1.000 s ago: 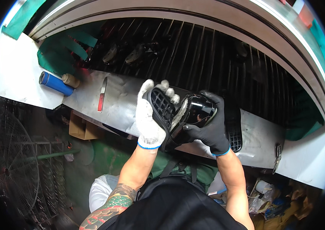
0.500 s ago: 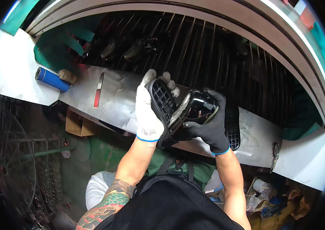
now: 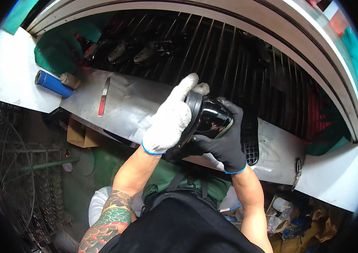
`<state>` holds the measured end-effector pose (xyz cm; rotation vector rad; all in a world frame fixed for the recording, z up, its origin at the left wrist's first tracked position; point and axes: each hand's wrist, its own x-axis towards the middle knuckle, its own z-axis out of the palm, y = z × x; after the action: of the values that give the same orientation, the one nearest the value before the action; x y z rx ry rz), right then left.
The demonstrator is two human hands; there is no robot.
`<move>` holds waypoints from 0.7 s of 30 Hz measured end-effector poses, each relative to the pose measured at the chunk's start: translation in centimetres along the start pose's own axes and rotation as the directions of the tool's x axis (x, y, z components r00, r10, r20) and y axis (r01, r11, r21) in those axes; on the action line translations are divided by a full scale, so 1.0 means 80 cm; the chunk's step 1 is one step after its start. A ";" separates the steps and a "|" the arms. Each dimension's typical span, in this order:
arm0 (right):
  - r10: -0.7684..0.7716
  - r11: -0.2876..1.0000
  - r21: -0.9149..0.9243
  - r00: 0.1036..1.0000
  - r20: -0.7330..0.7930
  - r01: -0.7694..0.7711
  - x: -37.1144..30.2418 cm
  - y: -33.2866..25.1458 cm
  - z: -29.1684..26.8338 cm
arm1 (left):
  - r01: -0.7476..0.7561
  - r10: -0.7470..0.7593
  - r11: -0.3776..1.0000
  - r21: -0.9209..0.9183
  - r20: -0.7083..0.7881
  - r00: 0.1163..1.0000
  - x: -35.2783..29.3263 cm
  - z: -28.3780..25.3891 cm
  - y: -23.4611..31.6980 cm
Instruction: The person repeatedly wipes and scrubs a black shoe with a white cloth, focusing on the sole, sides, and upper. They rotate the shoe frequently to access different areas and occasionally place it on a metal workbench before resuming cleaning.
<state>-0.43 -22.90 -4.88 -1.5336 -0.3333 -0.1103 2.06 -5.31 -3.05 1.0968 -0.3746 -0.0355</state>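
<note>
My left hand (image 3: 168, 120), in a white knit glove, wraps round a black shoe sole (image 3: 194, 103). It presses the sole against the underside of a glossy black shoe (image 3: 212, 118). The shoe is tilted on its side above the metal ledge, and my right hand (image 3: 229, 147), in a black glove with a blue cuff, grips it round the upper. Most of the sole and the seam facing my palm is hidden by the white glove. Just right of my right hand, a second black sole (image 3: 251, 152) lies with its grid-patterned inside up.
The metal ledge (image 3: 124, 101) borders a bed of dark rollers (image 3: 212, 50) carrying several shoes (image 3: 145, 54). A red-handled knife (image 3: 102, 105), a blue cylinder (image 3: 54, 84) and a beige roll (image 3: 70, 80) lie at left. A small metal tool (image 3: 298, 170) sits at right. A fan (image 3: 16, 181) stands lower left.
My left hand has swung the sole rightward onto the shoe's bottom, closing the gap between them. The sole's gridded inside no longer shows. My right hand still grips the shoe.
</note>
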 end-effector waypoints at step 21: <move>-0.279 0.845 -0.343 0.886 0.370 0.410 -0.037 -0.072 0.022 | -0.195 0.291 0.874 0.444 -0.159 0.944 -0.095 0.026 0.076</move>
<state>-5.12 -21.81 -0.17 -1.9015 -0.8896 -0.2425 -6.65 -2.69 0.98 1.4599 -0.3243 0.4103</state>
